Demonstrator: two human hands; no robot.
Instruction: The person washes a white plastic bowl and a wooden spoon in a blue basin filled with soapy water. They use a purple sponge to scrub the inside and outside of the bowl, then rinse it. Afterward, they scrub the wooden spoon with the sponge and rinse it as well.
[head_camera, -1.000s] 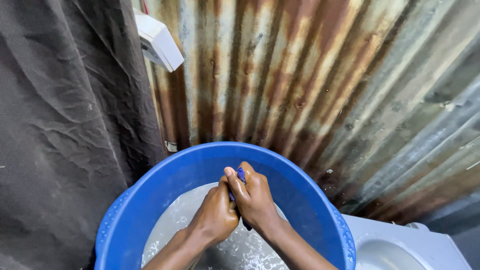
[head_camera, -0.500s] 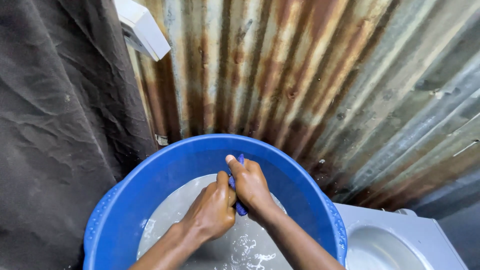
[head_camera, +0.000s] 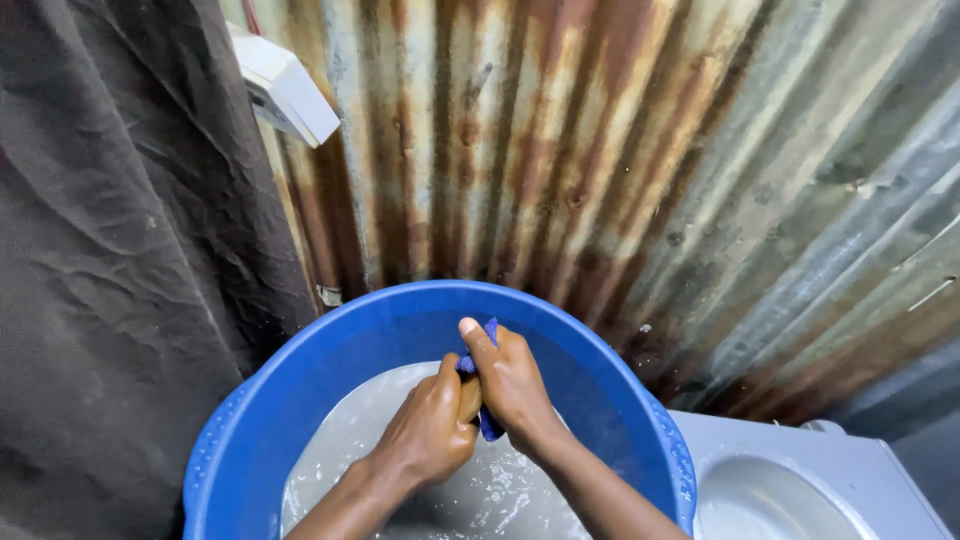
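A large blue plastic basin (head_camera: 330, 350) holds cloudy, soapy water (head_camera: 340, 450). Over the water both my hands squeeze a small blue cloth (head_camera: 488, 425) between them. My left hand (head_camera: 432, 425) is closed around its lower part. My right hand (head_camera: 512, 385) grips the upper part, thumb raised, with a bit of the cloth showing above my fingers. Most of the cloth is hidden inside my hands.
A rusty corrugated metal wall (head_camera: 600, 150) stands right behind the basin. A dark grey cloth (head_camera: 110, 250) hangs at the left. A white box (head_camera: 285, 90) is fixed high on the wall. A grey-white basin (head_camera: 790, 490) sits at the lower right.
My hands have shifted slightly while rubbing the cloth; the right hand now sits a little lower over the left. The view has tilted slightly.
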